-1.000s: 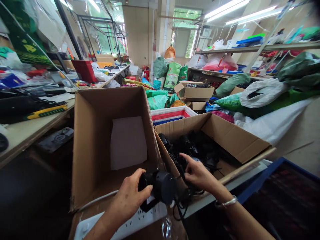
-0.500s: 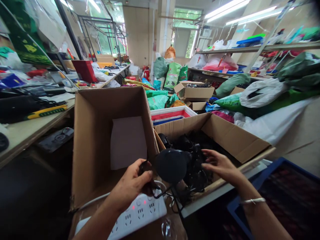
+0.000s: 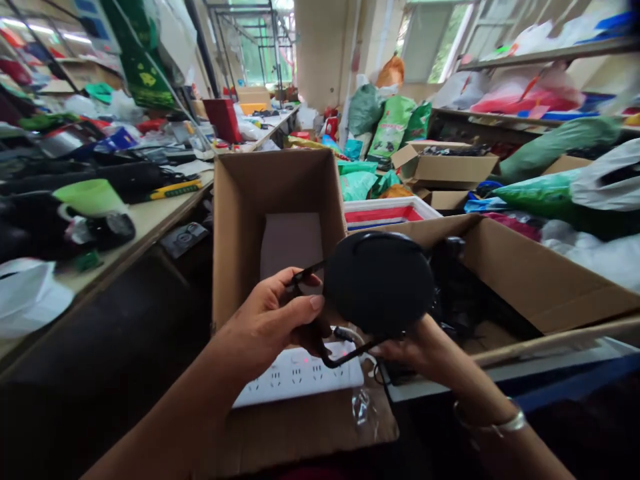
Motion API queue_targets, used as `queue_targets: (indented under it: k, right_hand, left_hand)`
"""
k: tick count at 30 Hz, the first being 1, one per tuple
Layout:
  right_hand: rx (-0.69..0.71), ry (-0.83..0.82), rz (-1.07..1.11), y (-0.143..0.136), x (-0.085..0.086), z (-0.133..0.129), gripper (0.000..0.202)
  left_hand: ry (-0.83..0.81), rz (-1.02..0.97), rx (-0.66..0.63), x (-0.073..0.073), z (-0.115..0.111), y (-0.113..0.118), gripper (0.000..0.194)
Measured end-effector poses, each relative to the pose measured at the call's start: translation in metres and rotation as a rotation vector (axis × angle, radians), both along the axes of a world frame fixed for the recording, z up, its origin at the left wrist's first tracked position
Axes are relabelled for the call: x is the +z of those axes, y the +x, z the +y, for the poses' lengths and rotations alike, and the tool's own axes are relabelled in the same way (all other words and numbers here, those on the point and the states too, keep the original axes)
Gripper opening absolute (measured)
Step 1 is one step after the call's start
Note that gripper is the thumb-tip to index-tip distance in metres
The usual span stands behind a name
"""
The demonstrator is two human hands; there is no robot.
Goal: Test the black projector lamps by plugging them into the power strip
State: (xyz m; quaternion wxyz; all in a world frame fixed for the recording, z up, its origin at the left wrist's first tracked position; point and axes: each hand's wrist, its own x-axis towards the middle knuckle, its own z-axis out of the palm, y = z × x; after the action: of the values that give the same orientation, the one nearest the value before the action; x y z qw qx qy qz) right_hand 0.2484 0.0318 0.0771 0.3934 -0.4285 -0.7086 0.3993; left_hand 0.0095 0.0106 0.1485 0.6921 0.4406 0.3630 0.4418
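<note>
A black round disc-shaped device with a thin bent frame [image 3: 379,283] is held up in front of me, over the power strip. The thumb and fingers of my left hand [image 3: 280,310] are closed around its frame at the left side. My right hand [image 3: 417,350] is at the lower right of the disc, partly behind it. Its fingers are mostly hidden, so their grip does not show. Below lies a white power strip [image 3: 300,377] with red lights. An open cardboard box [image 3: 230,227] with a pale sheet inside stands behind my left hand.
To the right, a low cardboard box [image 3: 550,280] holds black items [image 3: 450,293], some in clear plastic. A cluttered workbench [image 3: 165,227] runs along the left, with a light green cup [image 3: 93,197]. Several bags and a red-and-white striped container [image 3: 395,210] stand farther back.
The disc has come nearer and up. My right hand has left the low box's contents and moved in to the disc's lower right. My view has turned left and tilted down.
</note>
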Motion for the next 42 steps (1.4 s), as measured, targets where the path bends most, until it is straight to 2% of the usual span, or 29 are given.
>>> queue_targets:
  k: [4,7,11,14,17,19,22,30,36,42]
  right_hand:
    - [-0.097,0.023,0.012,-0.049,-0.020,-0.013,0.017]
    - [-0.105,-0.093,-0.021,-0.065,-0.036,-0.028,0.020]
    - [-0.149,-0.238,-0.016,-0.069,-0.068,-0.047,0.033]
    - [-0.224,-0.187,-0.058,-0.061,-0.096,-0.051,0.037]
    - [-0.274,-0.134,-0.116,-0.051,-0.114,-0.047,0.038]
    - [-0.268,-0.099,-0.147,-0.045,-0.118,-0.042,0.037]
    - [-0.167,-0.072,-0.192,-0.040,-0.118,-0.034,0.030]
    - [0.126,-0.043,-0.320,-0.044,-0.108,-0.023,0.016]
    - [0.146,0.060,-0.328,-0.044,-0.121,-0.028,0.019]
    - [0.168,0.117,-0.347,-0.033,-0.140,-0.023,0.022]
  left_hand:
    - [0.039,0.028,0.016,0.002,-0.017,-0.024,0.021]
    - [0.038,0.094,0.095,-0.008,-0.026,-0.047,0.025]
    - [-0.004,0.205,0.259,-0.038,-0.031,-0.070,0.031]
    - [-0.035,0.241,0.332,-0.066,-0.030,-0.076,0.032]
    - [-0.058,0.241,0.362,-0.092,-0.028,-0.079,0.033]
    - [-0.077,0.229,0.377,-0.105,-0.028,-0.081,0.033]
    - [-0.119,0.179,0.397,-0.118,-0.028,-0.083,0.035]
    - [-0.201,-0.037,0.426,-0.136,-0.027,-0.081,0.045]
    - [-0.172,-0.089,0.458,-0.155,-0.021,-0.074,0.046]
    - [-0.103,-0.033,0.543,-0.171,-0.018,-0.074,0.048]
